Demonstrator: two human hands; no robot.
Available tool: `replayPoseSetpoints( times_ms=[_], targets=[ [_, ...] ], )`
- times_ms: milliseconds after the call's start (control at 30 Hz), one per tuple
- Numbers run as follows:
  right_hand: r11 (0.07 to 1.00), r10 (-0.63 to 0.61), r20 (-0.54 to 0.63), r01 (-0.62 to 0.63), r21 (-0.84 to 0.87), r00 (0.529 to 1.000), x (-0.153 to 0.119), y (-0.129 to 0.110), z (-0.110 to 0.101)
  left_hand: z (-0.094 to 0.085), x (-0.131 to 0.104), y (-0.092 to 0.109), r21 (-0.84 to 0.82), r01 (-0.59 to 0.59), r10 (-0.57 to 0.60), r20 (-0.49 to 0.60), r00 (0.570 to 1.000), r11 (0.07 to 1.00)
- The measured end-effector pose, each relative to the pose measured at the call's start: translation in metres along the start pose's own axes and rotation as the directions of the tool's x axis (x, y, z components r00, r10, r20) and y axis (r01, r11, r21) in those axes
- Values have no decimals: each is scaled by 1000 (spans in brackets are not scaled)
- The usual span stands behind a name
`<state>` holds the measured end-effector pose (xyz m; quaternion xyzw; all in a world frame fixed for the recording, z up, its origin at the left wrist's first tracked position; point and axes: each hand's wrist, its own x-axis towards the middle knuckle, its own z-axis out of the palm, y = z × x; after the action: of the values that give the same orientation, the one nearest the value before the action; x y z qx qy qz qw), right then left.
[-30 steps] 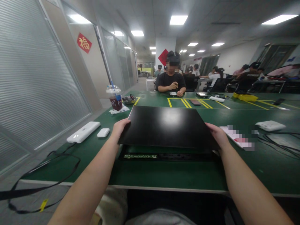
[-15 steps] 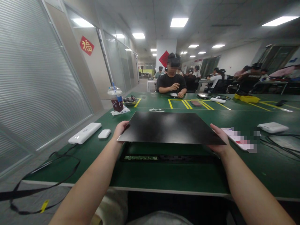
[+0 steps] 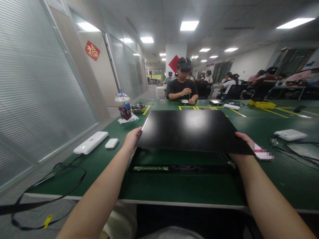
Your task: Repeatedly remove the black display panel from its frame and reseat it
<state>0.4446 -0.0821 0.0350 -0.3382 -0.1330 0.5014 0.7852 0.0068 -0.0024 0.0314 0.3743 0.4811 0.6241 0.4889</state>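
A flat, glossy black screen panel (image 3: 184,131) is held up over the table, tilted, with light reflecting on its face. My left hand (image 3: 133,139) grips its left edge, fingers wrapped beneath. At the right edge my right hand (image 3: 245,146) is closed on the panel, thumb on top and the other fingers mostly hidden below. Under the panel a thin black frame (image 3: 199,168) lies on the green table. A strip of green circuit board (image 3: 151,168) shows along its near side. The panel hides the frame's far part.
Left of the panel are a white power bank (image 3: 91,142) with a black strap, a small white case (image 3: 112,143) and a drink cup (image 3: 124,108). A phone (image 3: 261,152) and a white box (image 3: 290,134) with black cables lie right. A person (image 3: 183,86) works opposite.
The panel has moved up and to the right, its right side swinging nearer the phone. Both hands have gone with it, still gripping its edges. More of the frame below shows.
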Motion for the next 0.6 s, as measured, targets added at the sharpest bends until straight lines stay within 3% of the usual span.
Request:
replayPoseSetpoints(
  times_ms=[267, 600],
  targets=[
    [956, -230, -91, 242, 166, 969, -11, -5, 16, -1, -7, 4, 115, -28, 27, 7, 1000, 993],
    [912, -368, -182, 392, 122, 912, 8, 4, 6, 0, -3, -7, 332, -109, 95, 60, 994, 937]
  ],
)
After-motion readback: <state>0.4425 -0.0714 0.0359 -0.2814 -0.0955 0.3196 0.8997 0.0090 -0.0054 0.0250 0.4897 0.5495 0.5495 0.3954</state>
